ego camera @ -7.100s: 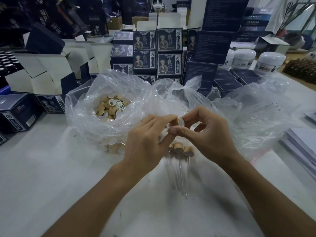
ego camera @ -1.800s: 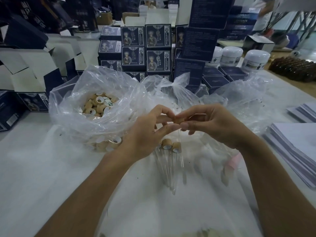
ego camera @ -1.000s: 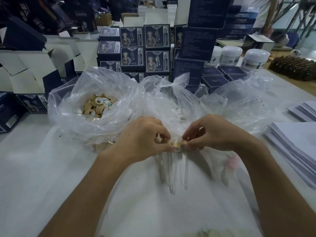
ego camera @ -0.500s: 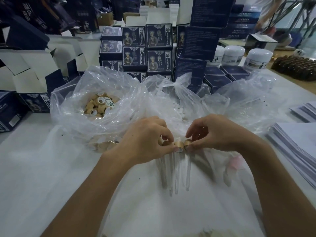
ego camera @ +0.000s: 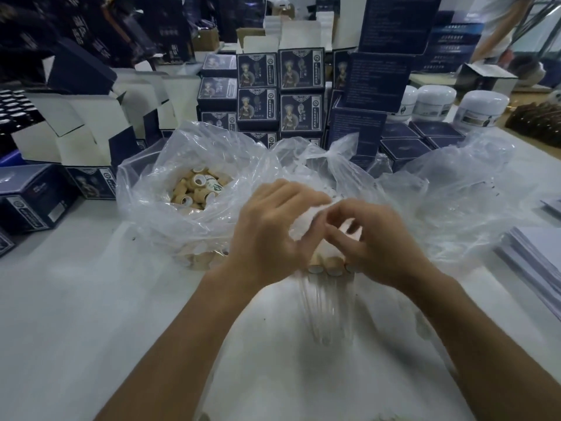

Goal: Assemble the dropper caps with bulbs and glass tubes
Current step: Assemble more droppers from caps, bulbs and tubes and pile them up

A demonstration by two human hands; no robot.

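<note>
Head view: three assembled droppers (ego camera: 329,287), two hands above.

Stack of dark blue printed boxes (ego camera: 279,95) sits at the back of the table. Right of that stack are white jars (ego camera: 482,112); left of it, open cartons with white flaps (ego camera: 76,132). Well to its right, near the edge, lies a pile of paper sheets (ego camera: 534,256).
</note>
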